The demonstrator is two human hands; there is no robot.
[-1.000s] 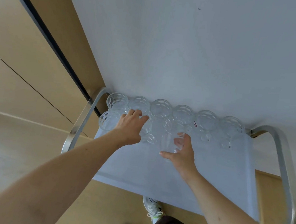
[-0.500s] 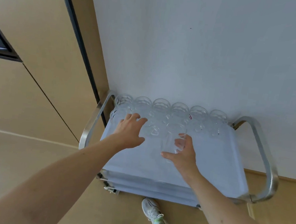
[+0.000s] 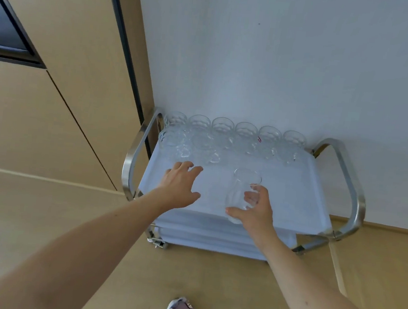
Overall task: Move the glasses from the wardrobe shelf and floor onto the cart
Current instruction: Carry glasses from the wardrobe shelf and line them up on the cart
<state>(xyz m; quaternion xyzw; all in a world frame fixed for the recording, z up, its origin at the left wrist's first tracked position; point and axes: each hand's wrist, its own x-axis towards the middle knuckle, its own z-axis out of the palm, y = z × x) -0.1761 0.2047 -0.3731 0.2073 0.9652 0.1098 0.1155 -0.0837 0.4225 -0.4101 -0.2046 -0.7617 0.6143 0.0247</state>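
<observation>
A cart [image 3: 315, 191] w/ a pale blue top is seen at centre frame, pushed against a white wall [image 3: 283, 62]; curved metal handles are seen at its left [image 3: 131, 162] and right [image 3: 353, 187] edges. A row of six glasses [image 3: 234, 132] is lined along the cart's far edge, next to the wall, and two more glasses [image 3: 188, 145] are set just in front at the left end. The near half of the top is largely open, esp. to the right of centre. A single clear glass [image 3: 240, 193] is gripped by the right hand [image 3: 255, 210] near the cart's front edge, thumb and fingers [image 3: 251, 197] curled round it; whether it touches the top cannot be told. The left hand [image 3: 179, 184] is held over the cart's left part, fingers spread and relaxed, nothing grasped. Wood floor [image 3: 40, 212] is seen below, wardrobe panels [image 3: 59, 38] at upper left.
</observation>
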